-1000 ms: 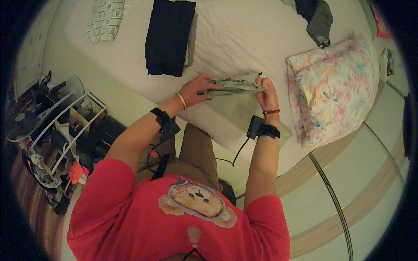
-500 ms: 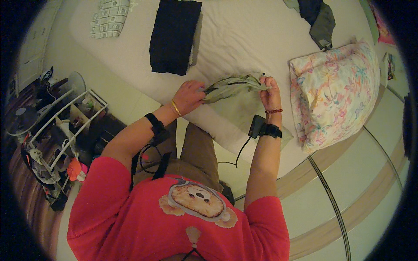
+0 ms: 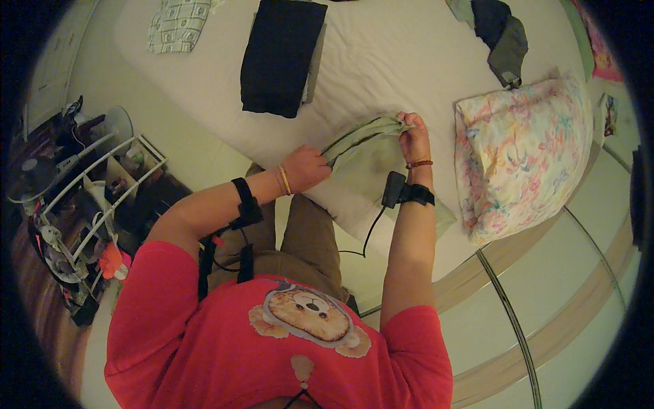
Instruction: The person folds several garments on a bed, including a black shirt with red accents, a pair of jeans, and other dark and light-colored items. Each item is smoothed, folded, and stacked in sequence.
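A thin light green garment (image 3: 368, 159) is stretched between my hands above the near edge of the bed. Its upper edge, which shows as two layers with a gap between them, bows upward. My left hand (image 3: 307, 168) pinches the left end of that edge, fingers closed. At the other end my right hand (image 3: 413, 135), a little farther from me, grips the cloth between thumb and fingers. The lower part of the garment hangs down onto the pale sheet, reaching toward my right forearm.
A folded black cloth stack (image 3: 283, 58) lies beyond my left hand on the bed (image 3: 381, 61). A floral pillow (image 3: 528, 157) sits to the right, with dark clothing (image 3: 501, 41) beyond it. Patterned folded cloth (image 3: 179, 26) is far left. A white rack (image 3: 102, 204) holding clutter stands left.
My left hand has moved slightly right and nearer to me. My right hand has shifted slightly left and away, and the garment's upper edge is now straighter and more slanted.
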A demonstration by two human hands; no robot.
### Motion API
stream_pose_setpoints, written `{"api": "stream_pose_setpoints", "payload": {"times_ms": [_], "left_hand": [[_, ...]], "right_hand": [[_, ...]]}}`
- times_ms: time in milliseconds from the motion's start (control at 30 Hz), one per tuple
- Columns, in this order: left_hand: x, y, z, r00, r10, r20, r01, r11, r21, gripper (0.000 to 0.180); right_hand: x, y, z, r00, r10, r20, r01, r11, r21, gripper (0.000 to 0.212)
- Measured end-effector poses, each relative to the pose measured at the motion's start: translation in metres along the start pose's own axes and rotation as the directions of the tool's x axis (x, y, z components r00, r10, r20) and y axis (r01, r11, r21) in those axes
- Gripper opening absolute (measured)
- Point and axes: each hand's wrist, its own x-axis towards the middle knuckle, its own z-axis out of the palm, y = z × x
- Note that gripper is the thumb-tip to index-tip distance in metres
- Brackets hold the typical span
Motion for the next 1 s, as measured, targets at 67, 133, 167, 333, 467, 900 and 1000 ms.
{"api": "stream_pose_setpoints", "payload": {"times_ms": [67, 133, 167, 333, 467, 900, 1000], "left_hand": [[-0.005, -0.003, 0.002, 0.999, -0.031, 0.010, 0.031, 0.996, -0.079, 0.012], [-0.009, -0.009, 0.002, 0.999, -0.031, 0.007, 0.032, 0.990, -0.137, 0.012], [-0.012, -0.011, 0.001, 1.000, -0.013, 0.000, 0.012, 0.987, -0.160, 0.012], [-0.015, -0.023, 0.006, 0.981, -0.075, 0.179, 0.115, 0.968, -0.223, 0.014], [-0.022, -0.036, 0.017, 0.891, -0.366, 0.267, 0.410, 0.903, -0.129, 0.017], [-0.028, -0.074, 0.047, 0.489, -0.698, 0.523, 0.782, 0.084, -0.618, 0.022], [-0.025, -0.079, 0.061, 0.442, -0.659, 0.608, 0.582, -0.304, -0.754, 0.022]], "right_hand": [[0.002, 0.003, 0.000, 0.999, 0.008, -0.048, -0.008, 1.000, -0.010, 0.027], [0.005, 0.005, 0.001, 0.999, 0.006, -0.038, -0.006, 1.000, -0.010, 0.025], [0.006, 0.006, 0.002, 0.997, 0.018, -0.074, -0.019, 1.000, -0.005, 0.024], [0.016, 0.008, 0.007, 0.998, 0.045, 0.047, -0.043, 0.998, -0.052, 0.021], [0.029, 0.012, 0.017, 0.999, -0.037, 0.018, 0.038, 0.996, -0.083, 0.016], [0.027, 0.076, 0.048, 0.947, 0.033, -0.321, -0.159, 0.913, -0.376, 0.025], [-0.002, 0.118, 0.065, 0.893, 0.303, -0.333, -0.392, 0.888, -0.242, 0.026]]}}
